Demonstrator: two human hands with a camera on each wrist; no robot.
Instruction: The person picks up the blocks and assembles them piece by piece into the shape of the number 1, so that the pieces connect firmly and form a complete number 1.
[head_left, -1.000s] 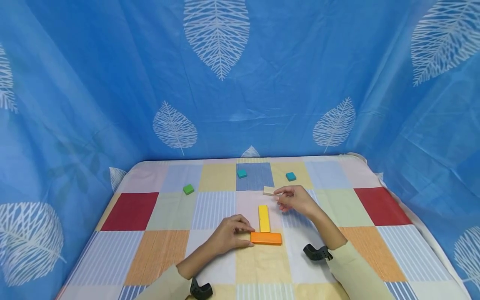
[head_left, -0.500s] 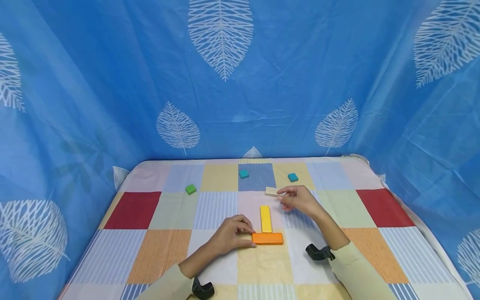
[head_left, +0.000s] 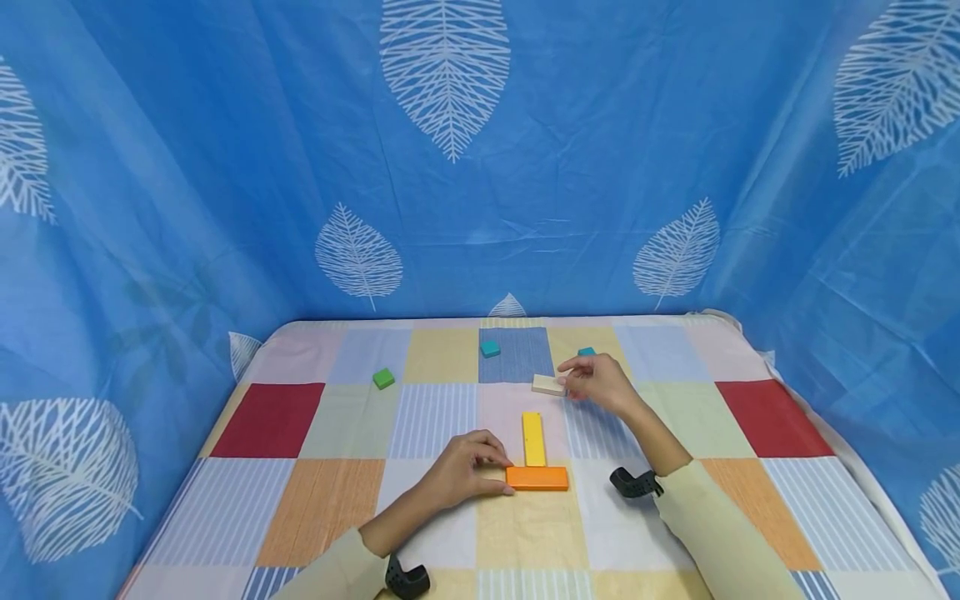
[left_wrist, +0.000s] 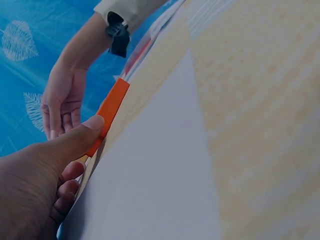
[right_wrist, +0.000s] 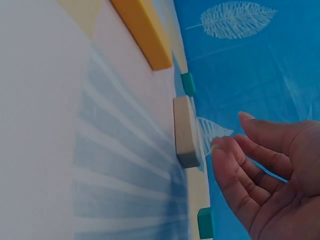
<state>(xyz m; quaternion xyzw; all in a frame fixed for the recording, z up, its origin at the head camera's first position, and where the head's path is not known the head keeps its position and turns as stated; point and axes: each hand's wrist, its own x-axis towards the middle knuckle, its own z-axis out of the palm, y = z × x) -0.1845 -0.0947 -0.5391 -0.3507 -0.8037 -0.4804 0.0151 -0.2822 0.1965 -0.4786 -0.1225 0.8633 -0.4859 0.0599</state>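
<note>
My left hand [head_left: 459, 471] pinches the left end of a flat orange block [head_left: 537, 478] between thumb and fingers; its thumb lies along the block's side in the left wrist view. From the orange block's far side a yellow block [head_left: 533, 438] extends away, so the two form an upside-down T. Beyond it lies a plain wooden block [head_left: 546, 385]. Just right of that block hovers my right hand [head_left: 600, 385], its fingers loosely bent and holding nothing. In the right wrist view a gap separates the fingertips from the wooden block [right_wrist: 185, 132].
Farther back lie a teal block [head_left: 490, 349] and a blue-teal block [head_left: 587, 352], the latter partly hidden by the right hand. A green block [head_left: 383, 378] sits to the left. A patchwork cloth [head_left: 341, 500] covers the table, with blue curtains [head_left: 480, 208] around it.
My right hand has lifted off the wooden block's right end and shifted slightly away toward the back. The left hand keeps its place on the orange block. The view has shifted slightly.
</note>
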